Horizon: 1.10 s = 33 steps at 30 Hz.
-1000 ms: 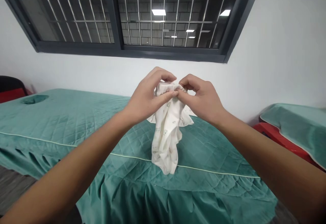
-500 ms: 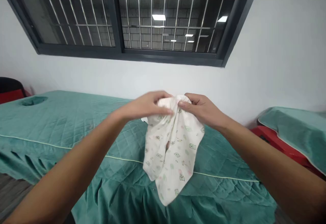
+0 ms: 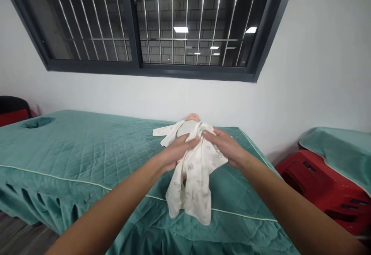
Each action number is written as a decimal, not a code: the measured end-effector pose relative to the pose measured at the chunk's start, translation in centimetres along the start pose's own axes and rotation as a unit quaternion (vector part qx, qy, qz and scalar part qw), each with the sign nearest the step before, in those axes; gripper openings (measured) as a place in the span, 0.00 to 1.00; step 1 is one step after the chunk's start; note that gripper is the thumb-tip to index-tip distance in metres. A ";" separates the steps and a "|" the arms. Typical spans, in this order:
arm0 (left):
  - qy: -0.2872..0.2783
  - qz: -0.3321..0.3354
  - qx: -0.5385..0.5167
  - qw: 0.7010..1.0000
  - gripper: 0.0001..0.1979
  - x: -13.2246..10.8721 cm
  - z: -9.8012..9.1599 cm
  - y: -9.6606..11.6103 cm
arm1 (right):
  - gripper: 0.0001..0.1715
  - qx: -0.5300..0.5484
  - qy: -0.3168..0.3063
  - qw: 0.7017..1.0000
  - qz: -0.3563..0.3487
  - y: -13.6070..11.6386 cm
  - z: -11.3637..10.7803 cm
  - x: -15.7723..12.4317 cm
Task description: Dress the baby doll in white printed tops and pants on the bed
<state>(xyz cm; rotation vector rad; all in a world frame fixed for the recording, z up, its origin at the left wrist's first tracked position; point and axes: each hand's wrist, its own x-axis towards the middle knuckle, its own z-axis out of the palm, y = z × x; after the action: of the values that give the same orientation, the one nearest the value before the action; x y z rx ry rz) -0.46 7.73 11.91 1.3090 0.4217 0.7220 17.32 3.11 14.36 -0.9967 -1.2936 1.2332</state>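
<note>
A baby doll (image 3: 193,117) lies on its back on the green quilted bed (image 3: 87,142), head toward the wall. It wears a white top with one sleeve spread to the left. White printed baby pants (image 3: 191,185) lie over the doll's lower body, legs trailing to the bed's front edge. My left hand (image 3: 176,152) grips the pants' waistband from the left. My right hand (image 3: 224,144) holds the waistband from the right, fingers pinched on the cloth at the doll's belly.
A white wall with a dark barred window (image 3: 150,23) stands behind the bed. A red stool (image 3: 315,185) and another green-covered bed (image 3: 342,150) are at the right. A face hole (image 3: 37,122) is in the bed's far left end.
Both hands have lowered the pants from mid-air down onto the doll on the bed. The doll, hidden before, is now in view.
</note>
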 end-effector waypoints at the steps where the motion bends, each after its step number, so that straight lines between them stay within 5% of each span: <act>1: -0.034 -0.031 0.036 0.998 0.20 -0.3 0.0 -0.2 | 0.19 0.025 0.031 0.999 -0.012 0.2 -0.1 0.3; 3: -0.078 -0.072 0.085 0.991 0.18 -0.6 -0.3 -0.4 | 0.18 0.054 0.061 0.996 -0.026 0.5 -0.3 0.6; 5: -0.059 -0.065 0.062 0.994 0.17 -0.6 -1.1 -0.5 | 0.21 0.051 0.040 0.998 -0.016 0.8 -0.7 0.4; 9: 0.052 -0.003 -0.044 0.998 0.20 0.5 -2.8 -1.4 | 0.27 -0.045 -0.122 0.989 0.073 1.9 -0.8 -0.6; 11: 0.061 -0.007 -0.067 0.996 0.22 0.9 -3.2 -2.2 | 0.26 -0.109 -0.173 0.973 0.104 2.6 -0.6 -0.6; 14: 0.028 -0.040 -0.081 0.996 0.24 0.6 -3.5 -3.3 | 0.23 -0.096 -0.103 0.986 0.094 3.6 -0.2 0.3; 17: -0.053 -0.095 -0.049 0.993 0.26 -0.4 -3.8 -3.8 | 0.25 0.045 0.015 0.998 0.048 4.5 -0.2 1.5; 20: -0.111 -0.128 -0.012 0.986 0.26 -1.1 -4.6 -4.1 | 0.26 0.133 0.042 0.989 0.052 5.6 -0.5 1.7; 25: -0.001 -0.127 -0.019 0.992 0.23 -1.4 -5.2 -5.3 | 0.27 0.086 -0.018 0.985 0.147 9.3 -1.6 -1.1; 28: 0.003 -0.140 0.060 0.988 0.19 -1.1 -4.6 -6.5 | 0.27 0.023 -0.067 0.978 0.195 12.1 -2.3 -3.2; 31: -0.002 -0.104 0.242 0.965 0.12 -0.2 -3.8 -7.4 | 0.24 -0.067 -0.013 0.983 0.171 14.2 -2.7 -4.0; 33: -0.003 -0.074 0.390 0.918 0.10 0.5 -3.3 -7.8 | 0.19 -0.137 0.045 0.981 0.130 15.2 -2.7 -3.8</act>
<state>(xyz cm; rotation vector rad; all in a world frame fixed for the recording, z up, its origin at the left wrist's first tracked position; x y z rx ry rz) -0.45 9.73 3.69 1.9959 0.8496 0.4206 19.09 1.58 -1.40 -1.4403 -1.3153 1.2077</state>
